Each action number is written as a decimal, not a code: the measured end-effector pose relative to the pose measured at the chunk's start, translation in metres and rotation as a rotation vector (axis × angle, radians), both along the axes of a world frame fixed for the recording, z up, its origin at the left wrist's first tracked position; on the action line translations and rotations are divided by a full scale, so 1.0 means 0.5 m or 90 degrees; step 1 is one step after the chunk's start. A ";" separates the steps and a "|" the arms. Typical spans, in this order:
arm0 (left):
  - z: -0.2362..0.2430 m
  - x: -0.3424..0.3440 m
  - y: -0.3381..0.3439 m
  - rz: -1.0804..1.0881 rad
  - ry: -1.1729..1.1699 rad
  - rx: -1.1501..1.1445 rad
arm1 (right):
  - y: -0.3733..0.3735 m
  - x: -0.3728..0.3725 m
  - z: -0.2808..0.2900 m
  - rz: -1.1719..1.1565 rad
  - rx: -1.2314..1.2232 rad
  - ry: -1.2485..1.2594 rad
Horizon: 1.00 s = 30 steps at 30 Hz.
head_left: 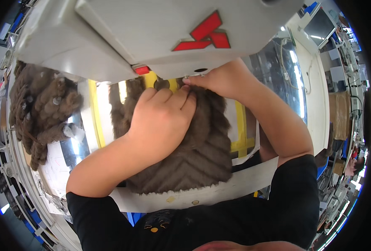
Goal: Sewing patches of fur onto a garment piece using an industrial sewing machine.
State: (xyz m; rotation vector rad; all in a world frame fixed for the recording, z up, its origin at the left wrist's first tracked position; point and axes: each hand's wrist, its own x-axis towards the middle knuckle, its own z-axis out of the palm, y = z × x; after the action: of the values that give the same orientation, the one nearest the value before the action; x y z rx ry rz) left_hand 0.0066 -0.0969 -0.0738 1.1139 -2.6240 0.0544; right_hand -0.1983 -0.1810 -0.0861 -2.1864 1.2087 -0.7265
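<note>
A brown fur piece (181, 163) with slanting ridges lies in front of me, its near edge ragged and pale. It runs up beneath the head of a large off-white sewing machine (152, 37) marked with a red emblem. My left hand (162, 113) rests on the fur, its fingers curled and gripping a fold close to the machine. Beside its fingertips, my right hand (225, 83) pinches the fur at the far edge, thumb uppermost. Some of the right fingers are hidden under the machine head. A small metal part (161, 84) shows just beyond my left fingers.
At the left lies a heap of brown fur pieces (43, 104). Yellow tape strips (96, 115) mark the shiny work surface (74, 146). A white panel (202, 196) edges the table near my body. At the right stand a cardboard box (339, 115) and a screen-like device (319, 28).
</note>
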 end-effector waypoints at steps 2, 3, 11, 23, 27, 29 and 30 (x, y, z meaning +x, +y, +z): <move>0.001 0.001 -0.009 0.016 0.002 -0.004 | -0.005 -0.001 -0.004 -0.014 -0.019 0.007; 0.001 0.001 -0.012 0.011 0.002 0.000 | -0.009 -0.001 -0.006 -0.027 0.007 0.034; -0.025 -0.002 -0.032 0.009 0.027 -0.101 | -0.025 -0.010 -0.031 -0.058 -0.011 0.037; -0.028 -0.005 -0.037 0.024 -0.012 -0.106 | -0.027 -0.026 0.004 -0.033 0.128 -0.049; -0.033 -0.010 -0.030 0.046 -0.008 -0.119 | -0.026 -0.022 0.003 -0.050 0.147 -0.073; -0.033 -0.013 -0.030 0.051 -0.007 -0.114 | -0.027 -0.020 -0.006 -0.036 0.099 -0.094; -0.032 -0.014 -0.029 0.056 -0.008 -0.109 | -0.027 -0.019 -0.008 -0.057 0.071 -0.061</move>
State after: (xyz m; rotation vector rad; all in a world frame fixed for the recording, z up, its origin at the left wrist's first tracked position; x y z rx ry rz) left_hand -0.0003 -0.1114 -0.0900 1.1706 -2.5236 0.2997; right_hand -0.2077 -0.1945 -0.0903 -1.9945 1.2722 -0.7722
